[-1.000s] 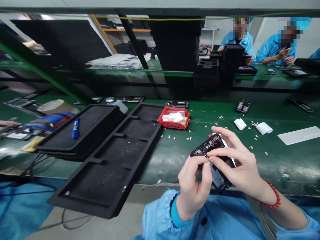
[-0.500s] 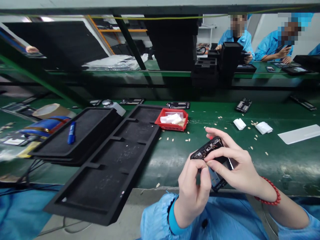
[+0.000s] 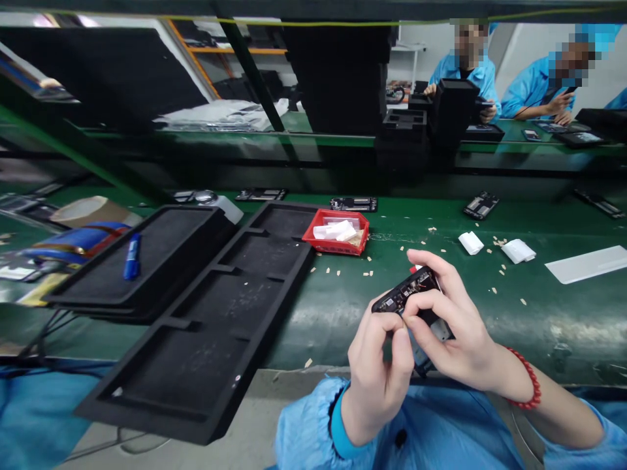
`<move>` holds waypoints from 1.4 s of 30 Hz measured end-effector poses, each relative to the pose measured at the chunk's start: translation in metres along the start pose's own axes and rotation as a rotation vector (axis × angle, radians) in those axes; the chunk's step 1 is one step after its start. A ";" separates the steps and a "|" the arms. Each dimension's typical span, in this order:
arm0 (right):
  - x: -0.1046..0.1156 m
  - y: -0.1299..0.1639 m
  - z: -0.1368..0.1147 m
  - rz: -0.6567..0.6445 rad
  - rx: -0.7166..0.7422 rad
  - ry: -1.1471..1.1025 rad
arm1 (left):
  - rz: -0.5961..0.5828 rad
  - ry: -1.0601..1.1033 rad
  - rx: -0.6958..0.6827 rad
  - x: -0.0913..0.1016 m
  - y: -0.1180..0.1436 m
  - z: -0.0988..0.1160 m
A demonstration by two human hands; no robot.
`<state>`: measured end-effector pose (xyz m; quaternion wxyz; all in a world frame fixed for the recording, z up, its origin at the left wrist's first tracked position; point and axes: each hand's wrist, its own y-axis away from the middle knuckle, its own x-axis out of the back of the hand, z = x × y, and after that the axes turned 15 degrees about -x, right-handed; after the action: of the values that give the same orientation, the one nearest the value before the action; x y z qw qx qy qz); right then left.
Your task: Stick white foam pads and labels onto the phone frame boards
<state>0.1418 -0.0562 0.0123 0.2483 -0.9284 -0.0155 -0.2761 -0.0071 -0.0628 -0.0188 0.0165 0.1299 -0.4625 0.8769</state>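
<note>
At our far left, a tan roll sits behind a blue object with a gold-coloured band. Just right of these, a blue marker lies on a stack of black trays. Beside the stack we have a long black tray with recessed compartments, slanting towards us and jutting past the edge of the green worktop. At its far end, a red bin holds white pieces.

To the right, near our side of the worktop, we hold a black handset tilted between our two hands, its circuit board exposed. Our left hand grips its left side, thumb and forefinger pinched together. Our right hand wraps its right side, thumb and forefinger meeting the left fingertips over the handset; we cannot tell what lies between them. A red bracelet circles our right wrist.

Beyond our right hand lie two white packets, small tan scraps around them, then a translucent strip.
</note>
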 end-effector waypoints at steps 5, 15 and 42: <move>-0.005 -0.003 0.004 0.009 0.025 0.130 | 0.037 0.015 0.023 0.000 -0.001 -0.005; -0.031 -0.007 -0.004 0.172 0.019 0.403 | 0.115 -0.060 0.108 -0.001 0.002 -0.023; -0.019 -0.052 0.000 -0.212 -0.005 0.052 | 0.206 -0.118 -0.050 0.021 -0.002 -0.037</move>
<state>0.1169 -0.0090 0.0261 0.2155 -0.9147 -0.1066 -0.3248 -0.0347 -0.0332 -0.0324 -0.0974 0.1325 -0.4954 0.8530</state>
